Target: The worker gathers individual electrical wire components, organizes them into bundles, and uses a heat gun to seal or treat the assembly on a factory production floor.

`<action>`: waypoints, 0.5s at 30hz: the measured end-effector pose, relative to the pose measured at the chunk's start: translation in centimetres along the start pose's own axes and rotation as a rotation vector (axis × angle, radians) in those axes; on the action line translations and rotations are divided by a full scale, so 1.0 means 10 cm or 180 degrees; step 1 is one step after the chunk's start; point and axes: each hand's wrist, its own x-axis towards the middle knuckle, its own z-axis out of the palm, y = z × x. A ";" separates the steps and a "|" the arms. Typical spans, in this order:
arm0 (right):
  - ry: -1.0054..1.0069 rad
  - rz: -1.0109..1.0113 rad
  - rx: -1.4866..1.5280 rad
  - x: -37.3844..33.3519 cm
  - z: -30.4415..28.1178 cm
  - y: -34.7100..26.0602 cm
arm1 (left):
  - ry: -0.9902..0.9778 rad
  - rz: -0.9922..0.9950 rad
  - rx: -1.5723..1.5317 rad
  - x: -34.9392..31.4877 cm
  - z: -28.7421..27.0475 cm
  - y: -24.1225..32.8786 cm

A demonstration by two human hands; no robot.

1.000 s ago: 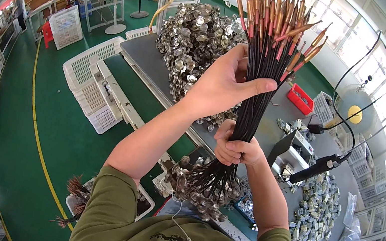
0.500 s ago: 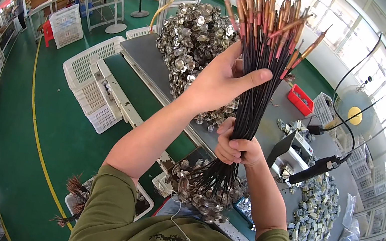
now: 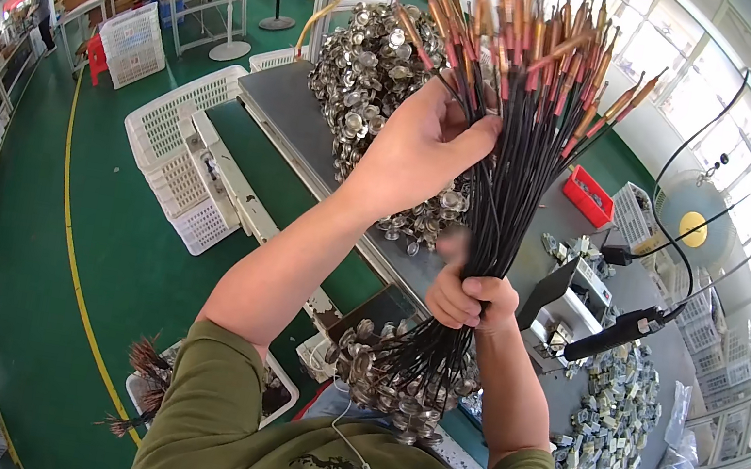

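A thick bundle of black wires (image 3: 507, 196) stands upright in front of me, its copper-and-red tips (image 3: 537, 49) fanned out at the top. Lower down, my right hand (image 3: 473, 299) is wrapped round the bundle. Just under the tips, my left hand (image 3: 428, 150) pinches wires on the bundle's left side between thumb and fingers; its fingertips are partly hidden. Round silvery metal caps (image 3: 410, 422) hang in a cluster at the wires' lower ends, close to my chest. Behind my left hand, a tall heap of similar metal caps (image 3: 360, 85) sits on the grey table (image 3: 289, 128).
To the right are a red bin (image 3: 588, 196), a metal box device (image 3: 571, 300), a black handheld tool (image 3: 617, 334) on a hanging cable and a pile of small metal parts (image 3: 609, 419). White crates (image 3: 179, 120) stand at left, beside a tub of wires (image 3: 276, 396).
The wire tips have spread wider, and the bundle leans further right. My left hand has shifted slightly down and left, its thumb now at the bundle's left side. My right hand has moved slightly right.
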 end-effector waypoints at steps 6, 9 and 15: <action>-0.0303 0.0113 0.0427 -0.01 -0.04 -0.01 | -0.0009 0.0410 -0.0405 0.07 0.10 -0.11; -0.0392 0.0055 0.0446 0.00 -0.05 0.01 | 0.0064 0.0509 -0.0427 0.06 0.13 -0.11; -0.0576 0.0051 0.0564 0.02 -0.03 -0.01 | -0.0009 0.0236 -0.0314 0.05 0.10 -0.08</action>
